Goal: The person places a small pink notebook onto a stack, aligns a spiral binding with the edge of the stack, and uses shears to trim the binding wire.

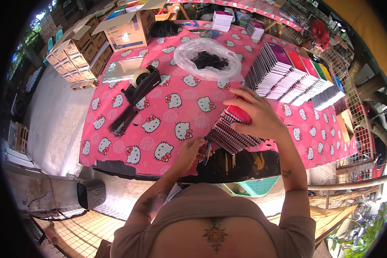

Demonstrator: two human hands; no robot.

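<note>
Left hand point(192, 148): fingers pinched around a small blue-handled tool point(207, 148), held against the near end of the notebook stack.
Right hand point(256, 116): fingers spread and pressed flat on top of the notebook stack, gripping nothing.
Notebook stack point(232, 133): red-covered, spiral-bound, lying at the near edge of the counter point(167, 116).
Beyond the stack: clear bag of black pieces point(207, 60); fanned row of coloured notebooks point(294, 75).
Left of the stack: black tape dispenser point(142, 84).
</note>
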